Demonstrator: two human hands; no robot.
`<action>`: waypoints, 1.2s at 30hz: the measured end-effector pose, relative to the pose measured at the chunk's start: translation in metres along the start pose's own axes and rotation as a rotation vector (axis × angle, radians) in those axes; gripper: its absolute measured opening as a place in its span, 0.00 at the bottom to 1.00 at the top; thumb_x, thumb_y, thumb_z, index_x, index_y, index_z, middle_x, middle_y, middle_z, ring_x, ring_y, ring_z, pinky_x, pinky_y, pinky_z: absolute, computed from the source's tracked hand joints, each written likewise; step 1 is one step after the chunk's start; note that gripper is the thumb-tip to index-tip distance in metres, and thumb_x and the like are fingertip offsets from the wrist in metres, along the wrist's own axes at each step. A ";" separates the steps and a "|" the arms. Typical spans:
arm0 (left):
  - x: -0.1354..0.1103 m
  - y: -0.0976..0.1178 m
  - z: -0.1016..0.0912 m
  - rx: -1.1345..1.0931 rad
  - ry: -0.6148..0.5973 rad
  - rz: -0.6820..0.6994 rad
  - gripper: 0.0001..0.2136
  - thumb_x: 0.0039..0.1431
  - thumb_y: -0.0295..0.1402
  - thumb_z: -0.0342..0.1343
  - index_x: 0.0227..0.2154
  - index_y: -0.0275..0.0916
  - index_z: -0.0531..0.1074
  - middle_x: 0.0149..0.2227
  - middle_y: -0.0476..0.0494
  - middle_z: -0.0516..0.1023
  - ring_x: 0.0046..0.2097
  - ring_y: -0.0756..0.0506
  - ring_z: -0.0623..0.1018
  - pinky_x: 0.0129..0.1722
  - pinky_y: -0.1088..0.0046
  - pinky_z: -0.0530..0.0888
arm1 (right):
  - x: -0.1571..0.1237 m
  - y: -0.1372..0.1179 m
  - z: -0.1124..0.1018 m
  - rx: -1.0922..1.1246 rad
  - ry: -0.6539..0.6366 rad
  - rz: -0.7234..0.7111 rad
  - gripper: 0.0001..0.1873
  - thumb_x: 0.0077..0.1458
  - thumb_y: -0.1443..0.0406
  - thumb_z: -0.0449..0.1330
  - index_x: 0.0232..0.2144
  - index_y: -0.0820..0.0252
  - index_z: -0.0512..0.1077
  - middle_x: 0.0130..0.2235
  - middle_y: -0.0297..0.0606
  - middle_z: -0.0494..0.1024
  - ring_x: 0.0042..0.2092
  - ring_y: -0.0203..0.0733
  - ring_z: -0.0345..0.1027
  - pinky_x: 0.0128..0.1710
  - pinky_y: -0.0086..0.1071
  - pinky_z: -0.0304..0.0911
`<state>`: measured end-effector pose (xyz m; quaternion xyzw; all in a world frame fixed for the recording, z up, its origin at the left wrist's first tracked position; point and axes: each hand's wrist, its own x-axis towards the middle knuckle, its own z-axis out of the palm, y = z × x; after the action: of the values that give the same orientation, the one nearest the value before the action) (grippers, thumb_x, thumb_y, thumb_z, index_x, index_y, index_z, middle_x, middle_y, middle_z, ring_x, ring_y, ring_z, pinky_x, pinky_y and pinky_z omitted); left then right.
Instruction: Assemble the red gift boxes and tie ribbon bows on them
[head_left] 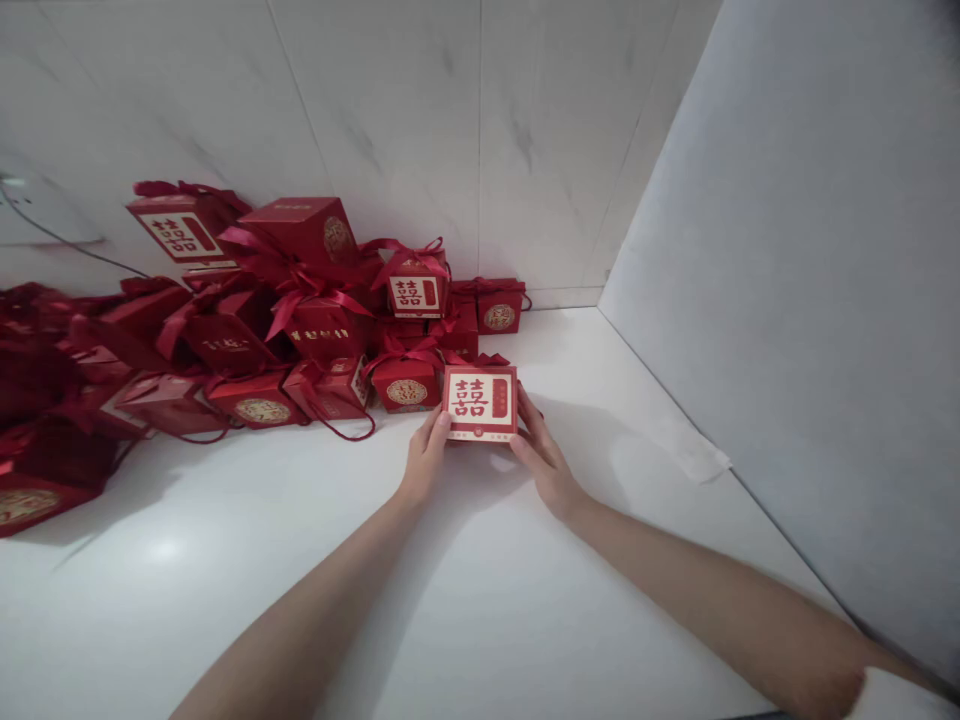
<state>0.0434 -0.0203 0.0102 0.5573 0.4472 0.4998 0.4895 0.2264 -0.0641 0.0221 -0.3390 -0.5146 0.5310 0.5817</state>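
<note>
We see a white surface running into a tiled corner, with a heap of red ribboned gift boxes banked against the wall on the left. At the heap's near right edge a small red box (its white label facing us) rests on the surface, clasped between the left hand and the right hand, whose fingers close lightly against its two sides.
</note>
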 end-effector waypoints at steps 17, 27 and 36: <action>-0.002 0.005 0.003 -0.077 -0.096 0.005 0.29 0.64 0.54 0.46 0.57 0.37 0.70 0.59 0.39 0.73 0.62 0.36 0.69 0.64 0.59 0.60 | -0.002 0.004 -0.007 -0.032 -0.012 0.038 0.41 0.59 0.47 0.57 0.67 0.35 0.41 0.67 0.38 0.58 0.59 0.51 0.65 0.46 0.45 0.74; -0.004 0.012 0.005 -0.034 -0.093 -0.004 0.29 0.65 0.52 0.46 0.60 0.38 0.67 0.59 0.40 0.72 0.63 0.35 0.68 0.63 0.58 0.62 | -0.002 0.006 -0.008 -0.019 -0.010 0.056 0.39 0.61 0.50 0.57 0.67 0.35 0.43 0.66 0.37 0.58 0.59 0.50 0.65 0.48 0.45 0.73; -0.002 0.009 0.006 -0.020 -0.057 -0.041 0.30 0.63 0.54 0.47 0.59 0.38 0.68 0.58 0.39 0.73 0.62 0.34 0.69 0.64 0.57 0.61 | -0.001 0.006 -0.008 -0.029 0.008 0.065 0.39 0.60 0.48 0.57 0.67 0.35 0.43 0.66 0.38 0.57 0.58 0.52 0.65 0.46 0.46 0.73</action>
<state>0.0487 -0.0243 0.0183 0.5571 0.4392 0.4781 0.5178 0.2320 -0.0627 0.0141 -0.3662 -0.5086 0.5405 0.5612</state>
